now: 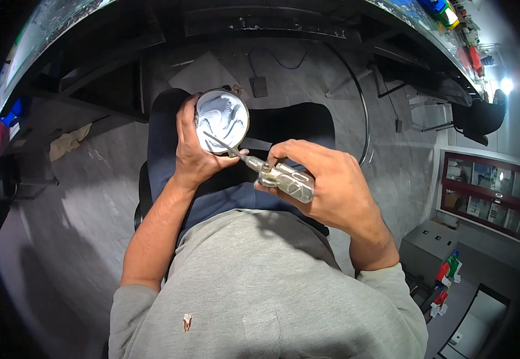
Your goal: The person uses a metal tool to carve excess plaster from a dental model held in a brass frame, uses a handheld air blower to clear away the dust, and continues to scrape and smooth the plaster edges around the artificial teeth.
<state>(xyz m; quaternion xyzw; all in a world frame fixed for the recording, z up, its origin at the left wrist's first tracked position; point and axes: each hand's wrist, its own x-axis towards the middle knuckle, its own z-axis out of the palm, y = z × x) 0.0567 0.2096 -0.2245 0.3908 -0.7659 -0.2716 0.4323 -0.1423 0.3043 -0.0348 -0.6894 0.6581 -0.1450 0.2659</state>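
The left hand [193,149] holds a round metal housing [221,118] above the lap [227,197], its fingers curved round the left side and its thumb along the near rim; this grip seems to steady the housing and turn its pale, dark-streaked inside upward into view. The right hand [335,182] has its fingers closed round the handle of a slim-shafted tool [290,181], apparently to aim it; the shaft crosses the housing's near right rim, though whether its tip touches the inside I cannot tell.
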